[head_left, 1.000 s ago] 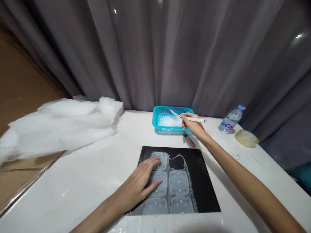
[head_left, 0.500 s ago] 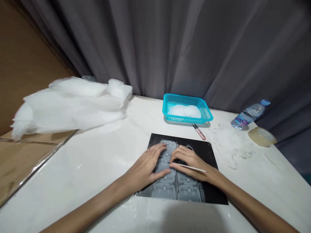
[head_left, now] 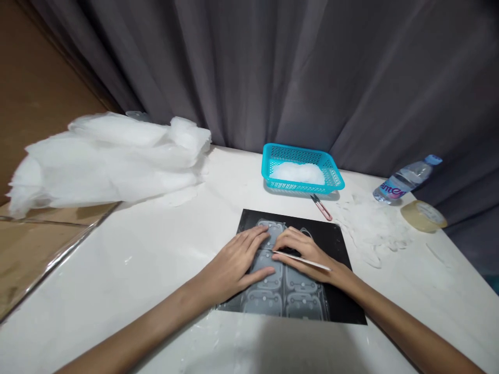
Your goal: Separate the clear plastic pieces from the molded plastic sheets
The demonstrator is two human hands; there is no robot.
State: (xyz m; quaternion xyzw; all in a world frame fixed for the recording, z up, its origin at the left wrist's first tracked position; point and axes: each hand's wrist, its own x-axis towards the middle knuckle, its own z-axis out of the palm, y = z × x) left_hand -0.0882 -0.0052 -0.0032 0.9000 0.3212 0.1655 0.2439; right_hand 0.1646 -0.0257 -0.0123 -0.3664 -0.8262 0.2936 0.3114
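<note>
A black sheet lies on the white table, with a translucent moulded plastic piece of several rounded compartments on it. My left hand rests flat on the plastic's left side, thumb and fingers apart, holding nothing. In my right hand is a thin white stick, pinched between thumb and fingers. The stick's tip meets the plastic near its middle, between upper compartments. Part of the plastic is hidden under both hands.
A blue basket with white fluffy material stands behind. Small snips lie before it. White sheets are heaped at left by cardboard. At right are a bottle, a tape roll and white scraps.
The view has shifted slightly. The stick's tip sits a little higher on the plastic, and its outer end has moved up with my right hand. My left hand stays on the plastic.
</note>
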